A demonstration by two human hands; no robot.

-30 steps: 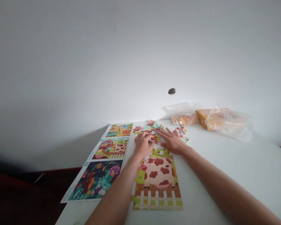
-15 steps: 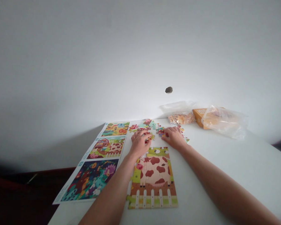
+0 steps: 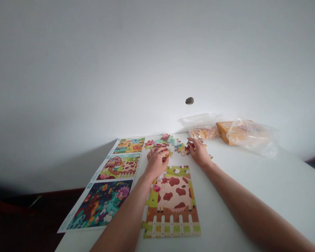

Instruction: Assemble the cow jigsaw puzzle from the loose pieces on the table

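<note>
A joined puzzle section (image 3: 174,196) with a spotted cow and a white fence lies on the white table, between my forearms. Beyond it is a pile of loose puzzle pieces (image 3: 170,140). My left hand (image 3: 158,158) rests over the left part of the pile, its fingers curled on a reddish and yellow puzzle piece. My right hand (image 3: 198,151) is at the right part, with thumb and index finger on a dark red puzzle piece (image 3: 188,147). Other pieces lie partly hidden under both hands.
A reference sheet (image 3: 118,167) with three pictures lies at the left. Behind on the right are a bag of pieces (image 3: 204,132), an orange box (image 3: 225,129) and a clear plastic bag (image 3: 254,137). A white wall (image 3: 147,70) with a hole rises behind the table.
My right hand has shifted slightly right, uncovering several pieces on its left side. My left hand has stayed almost in place.
</note>
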